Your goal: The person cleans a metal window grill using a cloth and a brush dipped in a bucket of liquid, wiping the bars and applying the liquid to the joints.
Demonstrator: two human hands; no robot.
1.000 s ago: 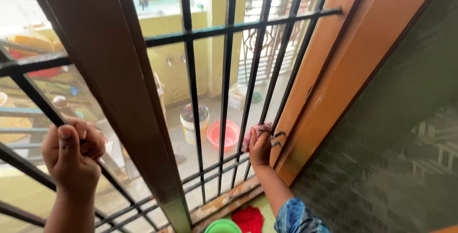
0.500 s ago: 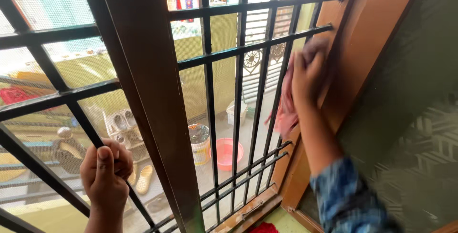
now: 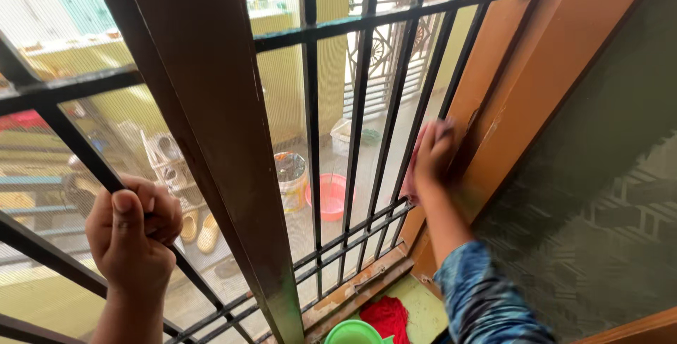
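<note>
My left hand (image 3: 132, 235) is closed around a black bar of the window grille (image 3: 367, 23) at the lower left. My right hand (image 3: 434, 157) presses a pink cloth (image 3: 411, 175) against the grille bar next to the orange-brown wooden window frame (image 3: 525, 97). A blue patterned sleeve (image 3: 486, 302) covers my right forearm. A thick brown upright post (image 3: 211, 132) stands between my two hands.
A red cloth (image 3: 384, 316) and a green bowl (image 3: 352, 333) lie on the sill at the bottom. Outside, below the grille, stand a white bucket (image 3: 290, 178), a pink basin (image 3: 330, 196) and a pair of slippers (image 3: 199, 230). A dark patterned wall (image 3: 606, 196) fills the right.
My right hand rose with the pink cloth from low on the grille up along the frame, then came partway back down. My left hand kept its grip on the bar.
</note>
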